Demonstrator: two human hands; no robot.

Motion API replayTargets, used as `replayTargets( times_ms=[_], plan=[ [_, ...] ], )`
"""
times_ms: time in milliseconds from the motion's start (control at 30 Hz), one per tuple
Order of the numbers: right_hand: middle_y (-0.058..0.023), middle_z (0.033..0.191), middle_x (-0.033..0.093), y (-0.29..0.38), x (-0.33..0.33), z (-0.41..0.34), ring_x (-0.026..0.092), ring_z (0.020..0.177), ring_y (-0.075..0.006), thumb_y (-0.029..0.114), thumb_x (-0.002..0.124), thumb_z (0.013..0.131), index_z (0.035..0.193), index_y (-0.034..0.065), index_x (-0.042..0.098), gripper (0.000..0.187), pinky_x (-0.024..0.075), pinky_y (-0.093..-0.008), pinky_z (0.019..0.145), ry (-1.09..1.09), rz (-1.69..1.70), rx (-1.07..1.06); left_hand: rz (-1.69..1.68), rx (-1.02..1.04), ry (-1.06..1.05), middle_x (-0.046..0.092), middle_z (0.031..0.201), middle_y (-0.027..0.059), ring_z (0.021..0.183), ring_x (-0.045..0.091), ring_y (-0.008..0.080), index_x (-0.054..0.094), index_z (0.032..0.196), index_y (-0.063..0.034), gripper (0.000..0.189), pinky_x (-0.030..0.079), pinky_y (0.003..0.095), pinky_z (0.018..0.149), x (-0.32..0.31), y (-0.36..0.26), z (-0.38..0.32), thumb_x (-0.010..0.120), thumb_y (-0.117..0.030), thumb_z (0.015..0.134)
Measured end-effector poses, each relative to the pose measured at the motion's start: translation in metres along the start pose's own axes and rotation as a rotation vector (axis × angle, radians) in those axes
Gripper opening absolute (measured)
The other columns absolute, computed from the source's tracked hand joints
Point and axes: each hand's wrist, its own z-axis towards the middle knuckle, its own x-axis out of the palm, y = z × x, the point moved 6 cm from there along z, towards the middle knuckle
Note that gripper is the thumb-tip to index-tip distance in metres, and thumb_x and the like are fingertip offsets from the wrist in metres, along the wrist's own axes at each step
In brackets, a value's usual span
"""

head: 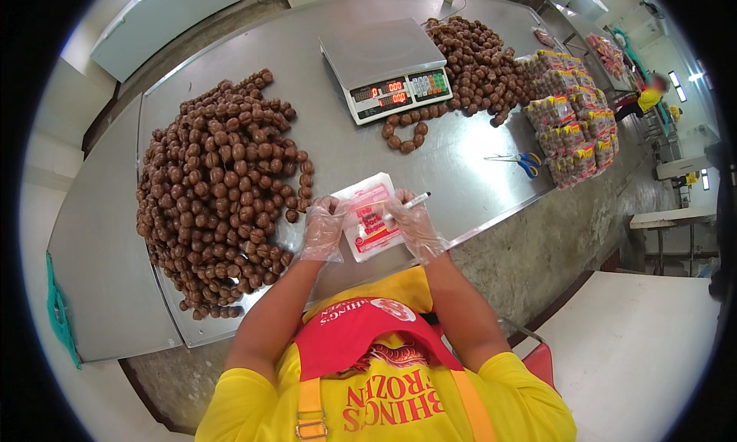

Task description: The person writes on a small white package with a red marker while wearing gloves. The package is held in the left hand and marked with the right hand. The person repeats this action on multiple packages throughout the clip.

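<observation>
Both my hands wear thin clear plastic gloves. With the fingertips of my left hand (pixel 323 228) I pinch the left edge of a printed plastic packaging bag (pixel 368 203), which bears red and pink writing. My right hand (pixel 419 226) is at the right edge of this bag and holds a white marker pen (pixel 418 200), its dark end pointing up and right. Under the bag lies a stack of similar white packages (pixel 360 252) on the steel table. Just left of my left hand rises a large heap of linked round brown sausages (pixel 224 171).
A digital scale (pixel 386 56) with lit red digits stands beyond the bag. Behind it is a second sausage heap (pixel 478 62). Blue-handled scissors (pixel 524 161) lie right, beside stacked filled sausage packs (pixel 570 125). The table (pixel 288 39) has a raised metal edge. A person (pixel 650 98) stands far right.
</observation>
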Motion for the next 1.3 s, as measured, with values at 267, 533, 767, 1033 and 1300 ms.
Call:
replayTargets(
  times_ms=[267,533,767,1033,1300],
  plan=[
    [0.0046,0.076,0.06,-0.007,0.012,0.051,0.057,0.063,-0.0082,0.025,0.091,0.1,0.09,0.0198,0.056,0.037,0.0464,-0.0265,0.057,-0.127,0.105,-0.039,0.36,0.437,0.226,0.067,0.145,0.0192,0.135,0.061,0.0403,0.066,0.154,-0.0214,0.056,0.049,0.0547,0.116,0.002,-0.053,-0.047,0.077,-0.043,0.104],
    [0.0086,0.076,0.053,-0.009,0.01,0.01,0.045,0.071,-0.0062,0.006,0.084,0.098,0.082,0.0116,0.057,0.032,0.043,-0.0309,0.062,0.054,-0.97,-0.65,0.543,0.267,0.392,0.054,0.165,0.0192,0.142,0.056,0.0462,0.057,0.167,-0.0378,0.064,0.043,0.0593,0.123,-0.004,-0.046,-0.049,0.068,-0.058,0.107],
    [0.0042,0.073,0.053,-0.023,0.004,0.017,0.045,0.071,-0.0065,0.006,0.085,0.098,0.081,0.0094,0.057,0.032,0.0447,-0.0295,0.064,-0.012,-0.791,-0.344,0.563,0.279,0.423,0.054,0.164,0.0197,0.144,0.054,0.0458,0.056,0.166,-0.0355,0.068,0.043,0.0592,0.124,-0.006,-0.049,-0.047,0.072,-0.053,0.103],
    [-0.0034,0.076,0.057,-0.027,0.005,0.015,0.056,0.065,-0.0201,0.009,0.084,0.098,0.087,0.0103,0.064,0.023,0.0491,-0.0377,0.059,0.058,-1.099,-0.587,0.513,0.247,0.431,0.053,0.166,0.0207,0.148,0.051,0.0465,0.056,0.167,-0.0352,0.07,0.04,0.0602,0.127,-0.003,-0.045,-0.045,0.075,-0.051,0.101],
    [-0.0022,0.068,0.047,-0.004,0.015,0.014,0.038,0.066,-0.0113,0.005,0.082,0.095,0.078,0.0075,0.051,0.036,0.0422,-0.0367,0.057,-0.016,-0.895,-0.51,0.504,0.209,0.442,0.052,0.165,0.0201,0.149,0.05,0.0459,0.057,0.166,-0.0379,0.07,0.039,0.0601,0.127,-0.004,-0.047,-0.044,0.076,-0.052,0.1]
  ],
)
